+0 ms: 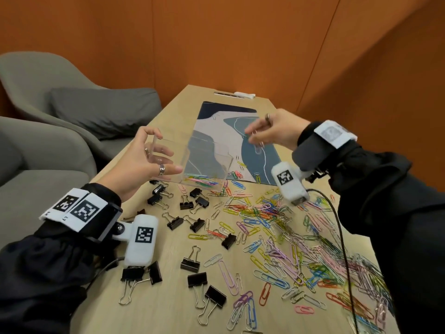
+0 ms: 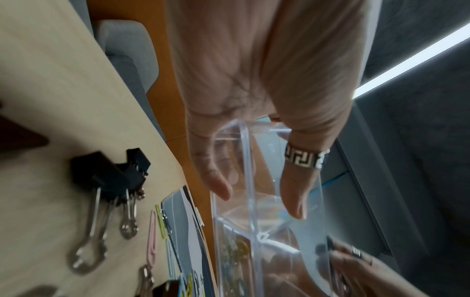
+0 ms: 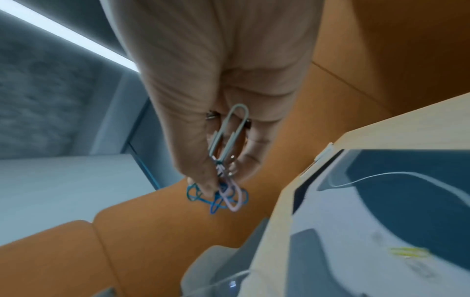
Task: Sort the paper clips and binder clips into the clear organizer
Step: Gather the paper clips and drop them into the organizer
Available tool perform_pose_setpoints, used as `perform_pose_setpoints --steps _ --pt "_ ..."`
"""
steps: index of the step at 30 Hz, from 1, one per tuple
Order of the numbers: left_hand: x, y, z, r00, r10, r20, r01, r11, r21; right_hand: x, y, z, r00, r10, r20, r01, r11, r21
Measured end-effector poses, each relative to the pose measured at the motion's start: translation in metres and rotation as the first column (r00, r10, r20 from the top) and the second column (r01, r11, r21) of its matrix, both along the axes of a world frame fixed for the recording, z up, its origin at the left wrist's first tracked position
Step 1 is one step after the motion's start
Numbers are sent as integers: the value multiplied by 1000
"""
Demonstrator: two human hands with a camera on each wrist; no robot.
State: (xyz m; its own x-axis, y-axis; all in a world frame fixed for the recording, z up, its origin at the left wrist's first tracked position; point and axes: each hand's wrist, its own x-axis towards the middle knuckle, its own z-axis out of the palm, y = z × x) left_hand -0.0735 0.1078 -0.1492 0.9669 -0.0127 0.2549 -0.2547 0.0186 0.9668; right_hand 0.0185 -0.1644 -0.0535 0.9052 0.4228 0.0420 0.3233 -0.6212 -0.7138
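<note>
My left hand (image 1: 154,153) grips the clear organizer (image 1: 192,162) by its left end and holds it tilted above the table; coloured paper clips (image 1: 199,182) lie in its lower compartment. In the left wrist view the organizer (image 2: 254,201) sits between thumb and fingers. My right hand (image 1: 262,131) hovers to the organizer's right, pinching a few paper clips (image 3: 226,160), blue, lilac and grey. A heap of loose paper clips (image 1: 289,237) covers the table's right side. Black binder clips (image 1: 190,261) lie scattered on the left.
A patterned desk mat (image 1: 240,141) lies beyond the organizer on the wooden table (image 1: 168,309). Grey armchairs (image 1: 72,104) stand to the left. Orange walls enclose the table. A black cable (image 1: 342,232) runs across the clip heap.
</note>
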Motion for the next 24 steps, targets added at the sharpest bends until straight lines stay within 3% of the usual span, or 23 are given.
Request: perform_pose_setpoints --steps 3,9,15,20,22,24 --pt "0 0 0 1000 -16 -10 16 1000 20 -9 28 20 999 44 31 -47 991 123" --pt "-3 -2 3 1000 -18 -20 17 998 -57 -23 72 -1 984 119 136 -135 984 114" --pt "-3 -1 5 1000 -6 -17 5 995 -95 -28 75 -15 965 145 218 -194 954 227" --pt "-6 0 8 1000 24 -3 -24 994 -107 -26 75 -18 959 189 213 -228 957 179" --pt "-6 1 9 999 43 0 -43 994 -98 -24 76 -16 969 122 213 -180 944 275" --pt "-6 4 10 998 62 1 -61 993 -98 -20 74 -12 975 -38 217 -53 915 399"
